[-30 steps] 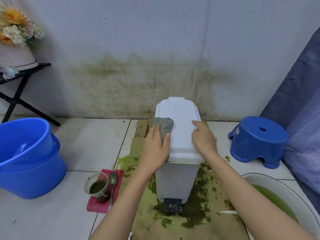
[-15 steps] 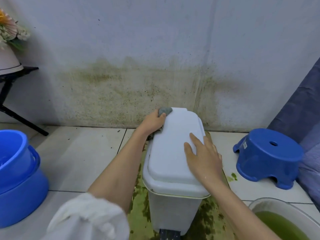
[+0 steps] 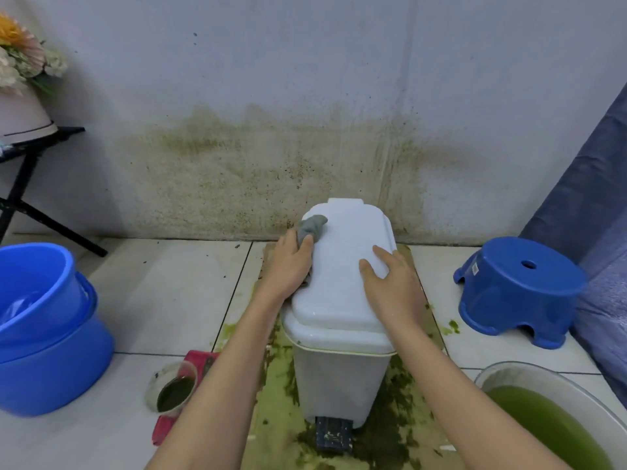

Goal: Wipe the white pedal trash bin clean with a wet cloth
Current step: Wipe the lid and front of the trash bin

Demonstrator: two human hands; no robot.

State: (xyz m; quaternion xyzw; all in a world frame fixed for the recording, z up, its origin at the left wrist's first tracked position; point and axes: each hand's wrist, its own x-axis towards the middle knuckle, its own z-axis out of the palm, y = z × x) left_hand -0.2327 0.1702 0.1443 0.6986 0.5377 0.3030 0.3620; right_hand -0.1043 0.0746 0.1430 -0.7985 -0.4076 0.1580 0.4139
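— Two hands on the lid (image 3: 346,266) of the white pedal trash bin (image 3: 339,374), seen from the head camera. Left hand (image 3: 290,266) curled round a grey wet cloth (image 3: 310,227), pressed to the lid's left far edge.

— And the right hand (image 3: 393,283)?

— Flat on the lid's right side, fingers straight and spread, nothing held. Well apart from the left, with bare lid between them.

— Where's the bin itself?

— Upright on the floor (image 3: 163,293), directly under both hands, close to the stained wall (image 3: 271,157). Dark pedal (image 3: 334,432) at its base, below the wrists. Green-stained mat (image 3: 271,401) beneath it.

— Left of the left hand?

— Stacked blue buckets (image 3: 51,334), far out. Nearer, below the left forearm, a cup of dark green liquid (image 3: 176,390) on a red cloth (image 3: 196,359).

— Right of the right hand?

— A blue stool (image 3: 519,286), well apart. Lower down, beside the right forearm, a basin of green water (image 3: 556,425). Blue fabric (image 3: 597,198) at the far right edge.

— Anything beyond?

— Flowers (image 3: 23,59) on a black stand (image 3: 20,184), far left of the left hand.
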